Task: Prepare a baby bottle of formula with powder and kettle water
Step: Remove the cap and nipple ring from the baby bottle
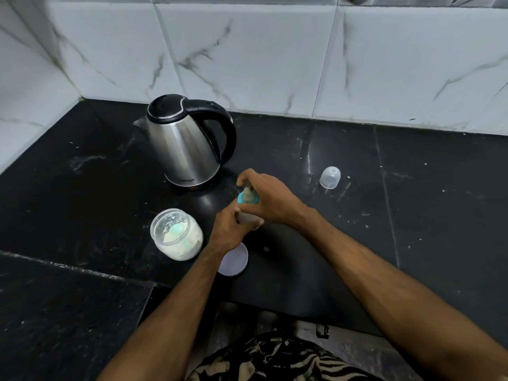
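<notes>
A baby bottle [245,218] stands on the black counter [343,215], mostly hidden by my hands. My left hand [229,232] is wrapped around its body. My right hand [268,198] grips the blue collar with the teat [247,196] on top of the bottle. Just left of my hands sits an open clear jar of white powder [177,234] with a scoop inside. A steel kettle [184,144] with a black handle and shut lid stands behind, near the wall.
The jar's pale lid [235,261] lies flat under my left forearm. The bottle's clear cap [330,177] rests upside down to the right. A white tiled wall [275,50] backs the counter. The counter's front edge steps back near my body.
</notes>
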Demonstrator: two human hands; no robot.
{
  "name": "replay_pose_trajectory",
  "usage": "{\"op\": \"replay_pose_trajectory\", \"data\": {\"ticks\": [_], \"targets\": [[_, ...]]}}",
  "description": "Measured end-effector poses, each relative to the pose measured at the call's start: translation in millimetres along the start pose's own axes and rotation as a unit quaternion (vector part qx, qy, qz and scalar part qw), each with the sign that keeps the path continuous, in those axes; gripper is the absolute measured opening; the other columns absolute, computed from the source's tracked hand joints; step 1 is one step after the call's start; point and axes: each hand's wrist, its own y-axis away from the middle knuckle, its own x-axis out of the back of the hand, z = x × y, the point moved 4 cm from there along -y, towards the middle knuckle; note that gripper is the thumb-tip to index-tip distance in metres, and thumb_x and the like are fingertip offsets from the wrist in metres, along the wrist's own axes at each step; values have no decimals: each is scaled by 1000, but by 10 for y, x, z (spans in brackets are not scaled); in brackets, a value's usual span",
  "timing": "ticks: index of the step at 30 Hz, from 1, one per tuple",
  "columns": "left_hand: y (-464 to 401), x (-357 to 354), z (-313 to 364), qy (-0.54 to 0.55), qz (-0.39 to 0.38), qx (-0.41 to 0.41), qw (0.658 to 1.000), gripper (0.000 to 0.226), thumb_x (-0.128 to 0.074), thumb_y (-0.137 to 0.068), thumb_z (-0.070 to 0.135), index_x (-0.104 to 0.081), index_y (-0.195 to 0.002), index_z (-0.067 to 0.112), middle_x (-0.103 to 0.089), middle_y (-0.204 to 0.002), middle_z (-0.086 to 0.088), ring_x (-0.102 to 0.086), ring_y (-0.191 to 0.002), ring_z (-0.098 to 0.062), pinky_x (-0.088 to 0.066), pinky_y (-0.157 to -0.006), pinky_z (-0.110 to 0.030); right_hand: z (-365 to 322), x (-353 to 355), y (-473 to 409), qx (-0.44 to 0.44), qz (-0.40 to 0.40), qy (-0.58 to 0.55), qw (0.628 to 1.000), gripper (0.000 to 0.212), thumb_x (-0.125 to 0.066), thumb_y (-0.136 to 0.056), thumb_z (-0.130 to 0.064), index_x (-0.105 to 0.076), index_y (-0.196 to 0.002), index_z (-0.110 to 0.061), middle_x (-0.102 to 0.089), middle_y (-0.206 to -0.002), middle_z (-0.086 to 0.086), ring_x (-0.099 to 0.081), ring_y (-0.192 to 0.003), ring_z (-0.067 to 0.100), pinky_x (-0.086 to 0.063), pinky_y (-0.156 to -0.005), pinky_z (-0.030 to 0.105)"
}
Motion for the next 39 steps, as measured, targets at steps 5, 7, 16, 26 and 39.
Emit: {"op": "replay_pose_trajectory", "data": {"ticks": [5,7,16,26,39], "targets": [[20,-8,41,-19,13,-9,1000,48,-82,-78,21,-63,-121,21,-71,-98,14,-68,-91,-1,-53,-77,-16,84,-122,102,-111,48,-1,993,65,-74,-74,-58,-51,-118,-16,-56,-107,0,-58,-86,14,-55,-75,33],[22,-18,26,-23,20,-10,999,48,-78,-81,23,-61,-126,21,-70,-103,13,-68,-95,-2,-53,-79,-14,87,-209,142,-156,44,80,984,66,-64,-75,-71,-50,-110,-17,-61,-104,1,-62,-83,18,-56,-73,36],[32,4,60,17,5,-8,1000,49,-81,-79,14,-60,-121,28,-69,-102,17,-67,-93,3,-52,-73,-10,132,-168,85,-50,5,129,990,50,-62,-85,-61,-47,-104,-18,-67,-96,0,-63,-79,20,-53,-69,35],[17,30,36,42,-35,2,998,40,-84,-77,16,-64,-110,26,-74,-97,6,-70,-89,-4,-52,-72,-16,132,79,-111,-8,-199,118,973,51,-68,-81,-56,-50,-122,-32,-55,-108,-6,-59,-91,16,-52,-80,36],[-4,6,6,33,-40,-14,999,39,-82,-77,17,-63,-110,27,-74,-97,4,-71,-90,-8,-57,-78,-25,-89,155,-55,-17,-202,87,975,51,-70,-85,-24,-51,-132,-31,-46,-116,-2,-57,-95,19,-54,-81,36]]}}
